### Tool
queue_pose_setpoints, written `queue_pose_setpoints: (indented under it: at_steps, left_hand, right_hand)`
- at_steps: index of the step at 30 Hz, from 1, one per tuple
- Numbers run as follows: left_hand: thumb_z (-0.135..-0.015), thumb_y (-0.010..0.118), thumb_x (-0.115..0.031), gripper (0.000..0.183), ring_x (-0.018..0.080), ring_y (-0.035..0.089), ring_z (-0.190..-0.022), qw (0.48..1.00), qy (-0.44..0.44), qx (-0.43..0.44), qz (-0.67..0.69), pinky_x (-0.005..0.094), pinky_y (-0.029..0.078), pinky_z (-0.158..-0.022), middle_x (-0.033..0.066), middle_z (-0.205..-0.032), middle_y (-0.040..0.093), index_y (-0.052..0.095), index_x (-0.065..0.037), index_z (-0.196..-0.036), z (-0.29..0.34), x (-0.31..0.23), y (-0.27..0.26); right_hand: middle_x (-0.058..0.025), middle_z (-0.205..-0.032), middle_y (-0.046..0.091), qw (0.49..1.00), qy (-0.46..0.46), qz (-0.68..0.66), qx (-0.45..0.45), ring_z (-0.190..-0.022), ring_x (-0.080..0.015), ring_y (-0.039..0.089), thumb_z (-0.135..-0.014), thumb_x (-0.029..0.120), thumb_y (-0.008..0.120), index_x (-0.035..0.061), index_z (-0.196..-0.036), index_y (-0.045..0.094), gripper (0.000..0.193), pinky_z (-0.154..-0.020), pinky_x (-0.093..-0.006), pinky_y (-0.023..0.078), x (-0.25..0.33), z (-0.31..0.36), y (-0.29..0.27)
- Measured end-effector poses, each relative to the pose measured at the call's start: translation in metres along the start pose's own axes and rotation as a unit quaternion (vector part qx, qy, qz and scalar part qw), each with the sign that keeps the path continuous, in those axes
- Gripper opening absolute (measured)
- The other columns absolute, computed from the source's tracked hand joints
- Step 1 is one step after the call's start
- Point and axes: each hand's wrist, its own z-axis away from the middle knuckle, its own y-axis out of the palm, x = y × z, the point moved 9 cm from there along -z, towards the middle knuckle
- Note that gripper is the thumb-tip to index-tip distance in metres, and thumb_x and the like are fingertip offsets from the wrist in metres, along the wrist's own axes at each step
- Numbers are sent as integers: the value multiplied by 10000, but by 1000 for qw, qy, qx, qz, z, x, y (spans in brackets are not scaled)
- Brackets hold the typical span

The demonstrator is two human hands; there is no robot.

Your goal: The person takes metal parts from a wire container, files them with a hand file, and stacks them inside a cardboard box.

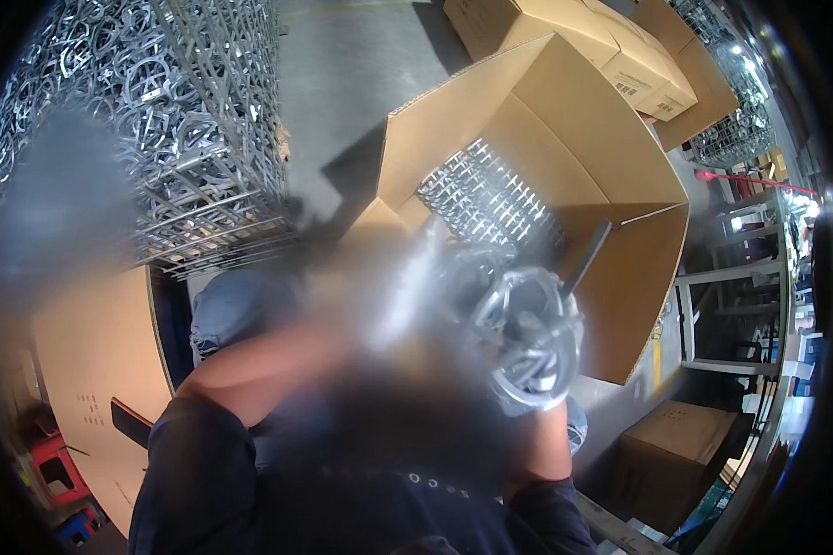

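Observation:
A bundle of shiny metal ring-shaped parts is held up in front of the open carton, with my right hand behind and under it, mostly hidden. A dark flat strip sticks up beside the bundle. My left hand reaches toward the same spot, but a blur covers its fingers. Next to it is a smeared whitish, shiny shape, which I cannot make out. Inside the carton, rows of similar bright metal parts lie closely packed.
A wire cage heaped with metal parts stands at the left. Closed cartons lie at the far right, another carton at the lower right near a metal frame rack. A phone-like dark slab rests on cardboard at left.

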Motion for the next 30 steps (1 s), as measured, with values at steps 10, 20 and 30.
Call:
queue_pose_setpoints:
  at_steps: [10,20,30]
  left_hand:
    - [-893,225,-541,673,200,511,-1072,993,-59,-59,81,353,402,-929,132,-1188,508,378,0,-1263,9,6,12]
    - [-846,383,-544,702,215,490,-1097,992,-19,-12,126,363,393,-936,127,-1214,477,320,-13,-1300,10,13,14]
    - [-587,769,-434,1013,192,426,-1154,1000,-9,3,5,337,349,-968,97,-1243,434,234,-5,-1332,11,6,19]
  right_hand:
    - [-24,-900,529,980,-43,162,110,-808,-100,504,-656,65,715,46,-1000,476,419,-705,-238,440,11,3,28]
    - [-10,-829,529,994,1,78,78,-736,-94,486,-658,10,711,39,-932,478,361,-668,-224,430,0,-12,20]
    - [-27,-869,556,992,1,31,124,-758,-109,535,-564,109,811,30,-981,480,538,-661,-242,467,-3,-17,21]
